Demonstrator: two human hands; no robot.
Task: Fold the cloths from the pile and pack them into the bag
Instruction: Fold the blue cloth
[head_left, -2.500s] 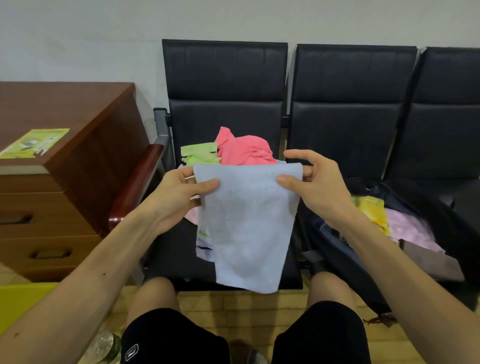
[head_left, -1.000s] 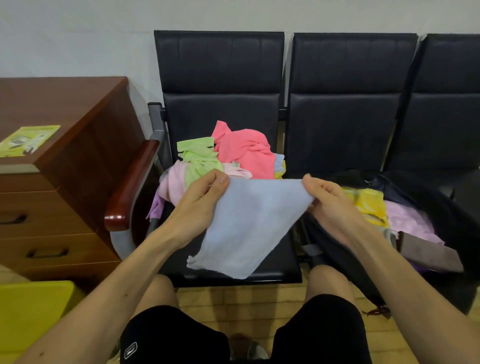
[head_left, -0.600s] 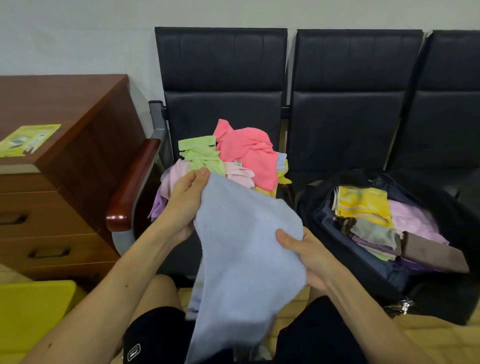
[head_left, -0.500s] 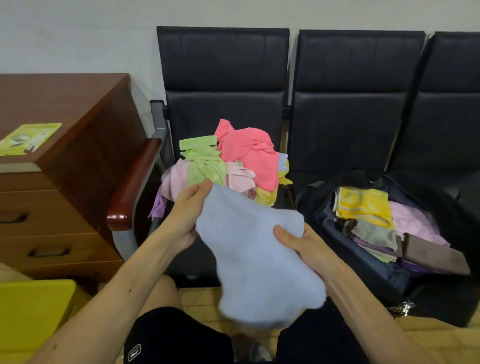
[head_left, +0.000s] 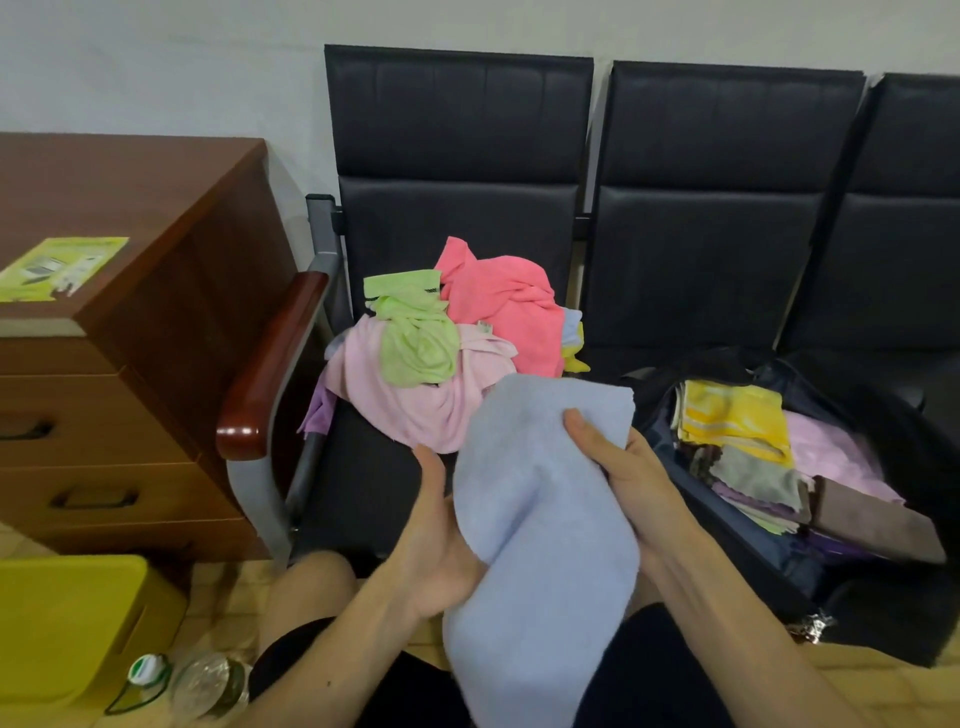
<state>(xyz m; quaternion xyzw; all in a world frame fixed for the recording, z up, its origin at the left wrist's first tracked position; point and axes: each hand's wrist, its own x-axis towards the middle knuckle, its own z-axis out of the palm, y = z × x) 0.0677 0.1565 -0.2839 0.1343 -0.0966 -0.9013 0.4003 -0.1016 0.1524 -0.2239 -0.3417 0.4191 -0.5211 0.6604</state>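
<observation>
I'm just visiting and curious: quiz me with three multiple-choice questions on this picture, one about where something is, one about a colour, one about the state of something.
1. Where is the unfolded pile of cloths?
A. on the leftmost black seat
B. on the wooden cabinet
C. on the floor

2. What colour is the cloth held in both hands?
A. bright pink
B. light blue
C. green

3. What state is the bag in?
A. zipped shut
C. open and empty
B. open, with folded cloths inside

Answers:
1 A: the heap sits on the seat beside the armrest.
2 B: the left hand and right hand grip pale blue fabric.
3 B: yellow, grey and pink cloths show in its opening.
</observation>
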